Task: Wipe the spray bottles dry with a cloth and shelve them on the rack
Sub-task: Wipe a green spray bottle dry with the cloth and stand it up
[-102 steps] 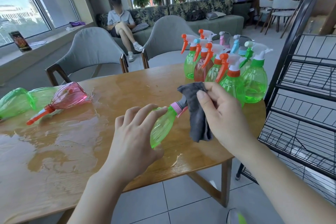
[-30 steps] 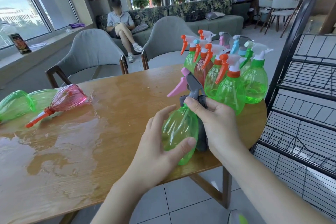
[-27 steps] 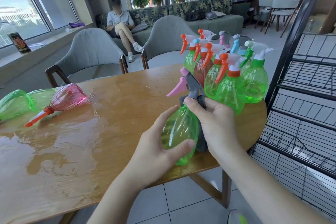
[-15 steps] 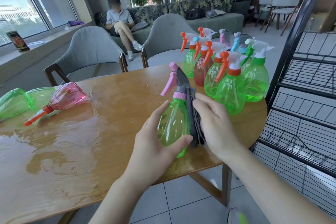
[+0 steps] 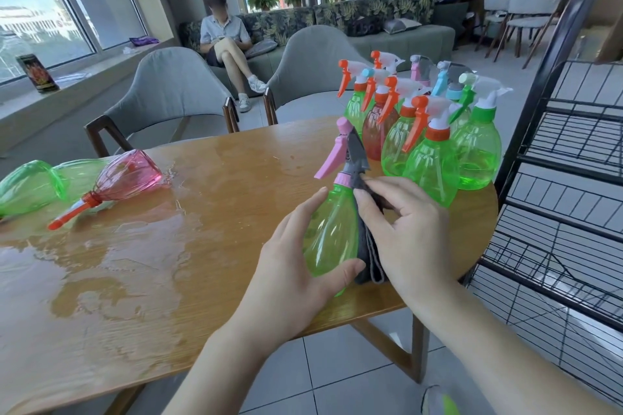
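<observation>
Left hand grips green bottle; right hand's fingers press cloth against it.

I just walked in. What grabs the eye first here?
Dead centre, two hands work on a green bottle with a pink trigger: the left hand grips it while the right hand presses a grey cloth to its side. Behind them a cluster of bottles stands at the far right of the table. On the left, water spreads across the wood beside a toppled pink bottle.

glossy plastic bottle, wet wooden table.
</observation>
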The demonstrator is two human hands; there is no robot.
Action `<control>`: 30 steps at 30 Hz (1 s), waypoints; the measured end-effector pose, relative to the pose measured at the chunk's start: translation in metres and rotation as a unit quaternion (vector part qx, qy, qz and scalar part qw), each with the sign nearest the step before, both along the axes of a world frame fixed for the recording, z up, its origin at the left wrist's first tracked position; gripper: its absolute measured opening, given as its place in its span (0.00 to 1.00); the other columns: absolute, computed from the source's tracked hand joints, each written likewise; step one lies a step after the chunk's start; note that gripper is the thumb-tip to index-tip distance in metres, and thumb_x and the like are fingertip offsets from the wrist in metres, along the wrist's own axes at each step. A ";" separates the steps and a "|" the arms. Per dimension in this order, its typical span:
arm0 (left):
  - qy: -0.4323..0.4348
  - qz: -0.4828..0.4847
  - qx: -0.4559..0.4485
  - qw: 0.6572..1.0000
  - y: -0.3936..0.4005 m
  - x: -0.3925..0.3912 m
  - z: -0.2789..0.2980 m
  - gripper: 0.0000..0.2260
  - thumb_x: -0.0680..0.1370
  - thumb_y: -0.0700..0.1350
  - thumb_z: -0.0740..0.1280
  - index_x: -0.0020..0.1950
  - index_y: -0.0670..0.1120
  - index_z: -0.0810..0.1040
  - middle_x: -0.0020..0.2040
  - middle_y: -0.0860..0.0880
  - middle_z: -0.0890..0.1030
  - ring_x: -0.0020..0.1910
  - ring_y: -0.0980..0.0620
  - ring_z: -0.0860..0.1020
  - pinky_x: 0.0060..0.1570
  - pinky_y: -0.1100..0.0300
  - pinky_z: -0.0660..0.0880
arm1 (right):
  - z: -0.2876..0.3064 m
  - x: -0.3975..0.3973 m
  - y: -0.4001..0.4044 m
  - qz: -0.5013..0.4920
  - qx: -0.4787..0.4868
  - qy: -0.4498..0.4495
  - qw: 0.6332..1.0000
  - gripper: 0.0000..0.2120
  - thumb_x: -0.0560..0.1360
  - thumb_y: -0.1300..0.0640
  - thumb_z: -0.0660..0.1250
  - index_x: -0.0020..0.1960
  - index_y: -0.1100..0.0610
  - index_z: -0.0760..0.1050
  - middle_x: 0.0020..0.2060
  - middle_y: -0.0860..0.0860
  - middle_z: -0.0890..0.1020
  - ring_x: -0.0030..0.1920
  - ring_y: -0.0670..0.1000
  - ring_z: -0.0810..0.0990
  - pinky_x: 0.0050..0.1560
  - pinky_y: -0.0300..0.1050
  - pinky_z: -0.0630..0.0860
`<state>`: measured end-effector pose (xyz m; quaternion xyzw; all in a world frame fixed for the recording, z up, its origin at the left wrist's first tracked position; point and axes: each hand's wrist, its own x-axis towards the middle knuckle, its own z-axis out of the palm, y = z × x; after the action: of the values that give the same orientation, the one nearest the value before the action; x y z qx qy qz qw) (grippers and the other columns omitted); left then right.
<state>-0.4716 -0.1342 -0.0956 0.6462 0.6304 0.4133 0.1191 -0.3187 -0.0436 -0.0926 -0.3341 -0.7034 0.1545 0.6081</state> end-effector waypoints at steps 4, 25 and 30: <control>0.015 -0.015 -0.006 1.000 0.003 0.000 0.000 0.42 0.72 0.57 0.80 0.81 0.65 0.61 0.76 0.66 0.70 0.76 0.69 0.65 0.74 0.64 0.67 | 0.005 -0.001 0.003 -0.044 0.099 -0.075 0.991 0.10 0.79 0.64 0.71 0.58 0.63 0.85 0.50 0.54 0.83 0.49 0.49 0.81 0.54 0.33 0.76; -0.022 -0.017 0.004 1.000 0.009 0.001 -0.003 0.39 0.71 0.55 0.82 0.77 0.66 0.67 0.71 0.67 0.75 0.72 0.70 0.69 0.66 0.79 0.62 | 0.026 0.012 -0.007 0.034 -0.144 -0.008 0.989 0.07 0.79 0.54 0.73 0.57 0.50 0.86 0.46 0.40 0.85 0.46 0.40 0.83 0.48 0.38 0.81; -0.020 -0.018 0.006 1.000 0.009 0.001 -0.004 0.39 0.71 0.56 0.82 0.78 0.66 0.67 0.72 0.67 0.75 0.73 0.70 0.68 0.66 0.79 0.62 | 0.024 0.017 -0.005 0.017 -0.148 -0.016 0.989 0.05 0.79 0.57 0.74 0.52 0.50 0.87 0.46 0.40 0.85 0.45 0.39 0.84 0.46 0.34 0.80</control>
<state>-0.4708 -0.1251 -0.0999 0.6497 0.6136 0.4277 0.1357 -0.3019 -0.0487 -0.0685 -0.4109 -0.6881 0.2614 0.5379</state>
